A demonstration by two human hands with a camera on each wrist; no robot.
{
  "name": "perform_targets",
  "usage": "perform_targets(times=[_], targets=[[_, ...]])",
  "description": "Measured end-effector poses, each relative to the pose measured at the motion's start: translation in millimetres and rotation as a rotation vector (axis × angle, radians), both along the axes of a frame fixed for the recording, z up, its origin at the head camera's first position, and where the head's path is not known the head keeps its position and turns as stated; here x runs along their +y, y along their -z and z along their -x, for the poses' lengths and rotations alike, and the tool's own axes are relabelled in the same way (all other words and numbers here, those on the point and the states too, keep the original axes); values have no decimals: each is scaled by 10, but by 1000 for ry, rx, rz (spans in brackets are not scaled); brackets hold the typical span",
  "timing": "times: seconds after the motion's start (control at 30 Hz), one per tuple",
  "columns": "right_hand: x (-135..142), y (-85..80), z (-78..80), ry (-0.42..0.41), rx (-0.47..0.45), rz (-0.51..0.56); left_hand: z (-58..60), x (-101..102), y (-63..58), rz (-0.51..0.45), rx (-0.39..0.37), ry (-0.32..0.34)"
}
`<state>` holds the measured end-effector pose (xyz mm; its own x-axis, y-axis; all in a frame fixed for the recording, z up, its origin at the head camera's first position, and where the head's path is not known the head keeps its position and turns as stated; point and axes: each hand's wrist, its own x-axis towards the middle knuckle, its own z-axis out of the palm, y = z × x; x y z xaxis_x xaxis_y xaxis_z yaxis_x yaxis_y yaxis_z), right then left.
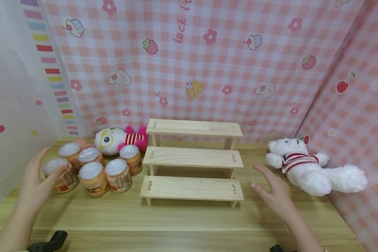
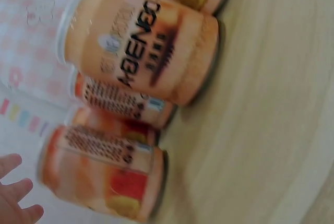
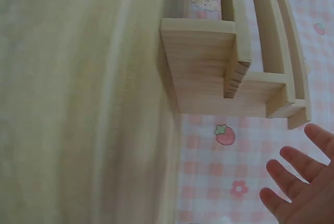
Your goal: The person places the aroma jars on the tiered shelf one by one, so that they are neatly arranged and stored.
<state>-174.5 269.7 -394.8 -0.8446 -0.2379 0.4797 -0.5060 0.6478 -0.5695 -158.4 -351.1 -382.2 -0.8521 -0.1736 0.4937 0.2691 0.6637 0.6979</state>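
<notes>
On the left of the table stand several orange cans with silver lids, grouped close together. My left hand [image 1: 35, 182], fingers apart, is around the near left can [image 1: 67, 176]; its thumb overlaps the lid in the head view. In the left wrist view the fingertips [image 2: 21, 187] show beside that can [image 2: 104, 174], with a gap between. My right hand [image 1: 275, 194] hovers to the right of the three-step wooden shelf [image 1: 192, 188], fingers spread and holding nothing. The right wrist view has this hand [image 3: 302, 182] near the shelf's side panel [image 3: 203, 72].
A white plush bear [image 1: 302, 164] in a striped shirt lies at the right. Behind the cans lies a pink and white plush toy [image 1: 119, 140] with yellow glasses. Checked pink cloth [image 1: 176, 70] hangs along the back and right of the wooden table [image 1: 145, 224].
</notes>
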Motion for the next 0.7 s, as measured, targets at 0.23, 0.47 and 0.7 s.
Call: perform_targets(times=[0.23,0.47,0.7], targets=[[-4,106,-10,-73,-107,62,-9,-104,143,-99,-111,-60],[-25,177,-7,-128,-210,93,13,-146,295,-151,-149,-57],[-32,276,23,-220,-244,115,43,-159,398,-167,-184,-59]])
